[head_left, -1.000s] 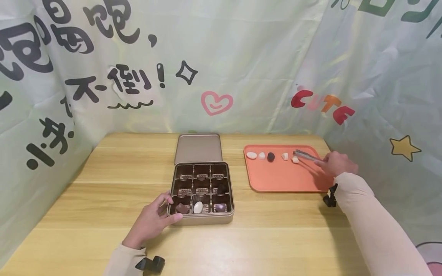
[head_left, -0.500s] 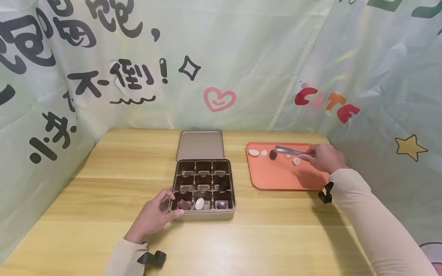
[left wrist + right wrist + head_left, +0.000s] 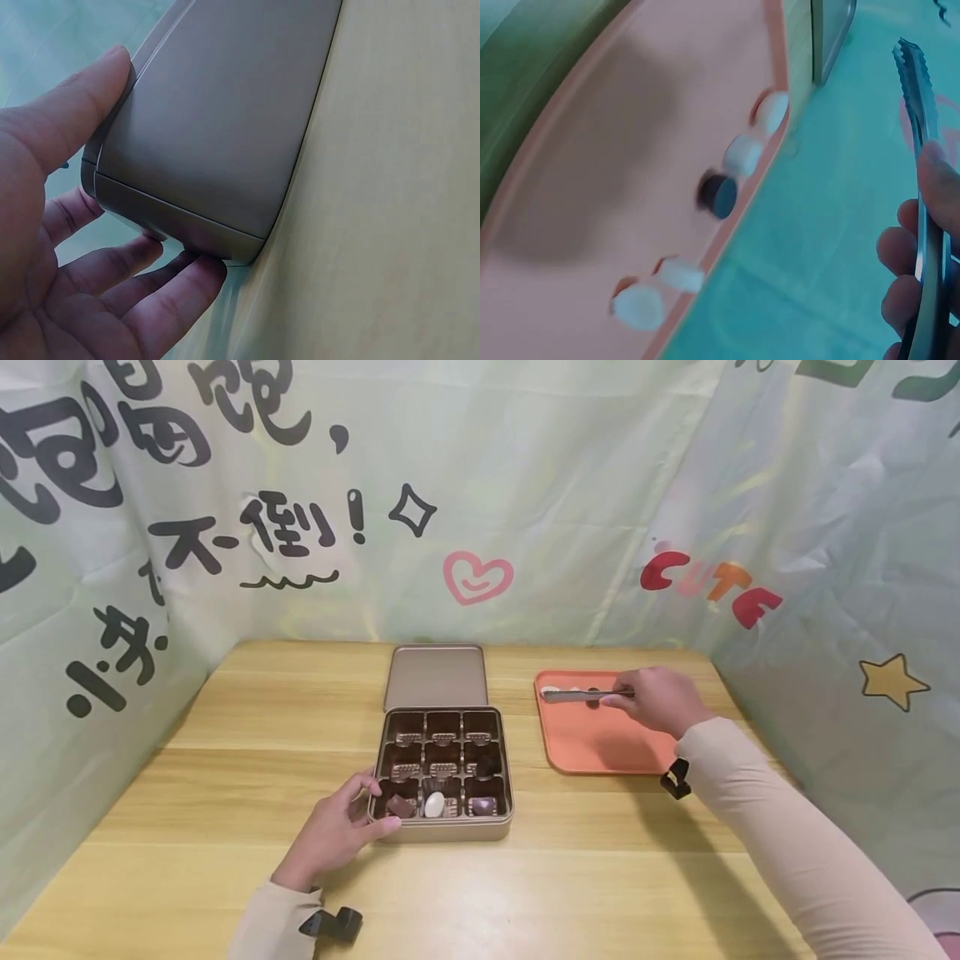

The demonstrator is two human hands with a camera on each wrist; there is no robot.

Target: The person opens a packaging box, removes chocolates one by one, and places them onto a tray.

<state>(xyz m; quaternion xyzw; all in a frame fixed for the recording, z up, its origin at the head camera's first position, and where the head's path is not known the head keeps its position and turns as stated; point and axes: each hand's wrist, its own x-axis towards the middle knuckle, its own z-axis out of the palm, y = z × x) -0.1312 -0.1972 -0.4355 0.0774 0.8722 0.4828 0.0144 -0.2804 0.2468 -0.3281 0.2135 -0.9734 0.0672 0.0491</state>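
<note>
My left hand holds the front left corner of a brown tin box. In the left wrist view its thumb presses one side of the tin and its fingers the adjoining side. A brown chocolate, a white oval one and a purple one lie in the front compartments; a dark one sits behind at right. My right hand grips metal tongs, tips pointing left, nearly together, over the orange tray. Nothing shows between the tips in the right wrist view.
Along the tray's far edge stands a row of pieces: a white oval, a dark round chocolate and several other white ones. The tin's lid lies behind the box. A printed cloth hangs around the wooden table.
My right hand has carried the tongs leftward along the row of pieces, from the right white ones to the left end. My left hand stays on the tin.
</note>
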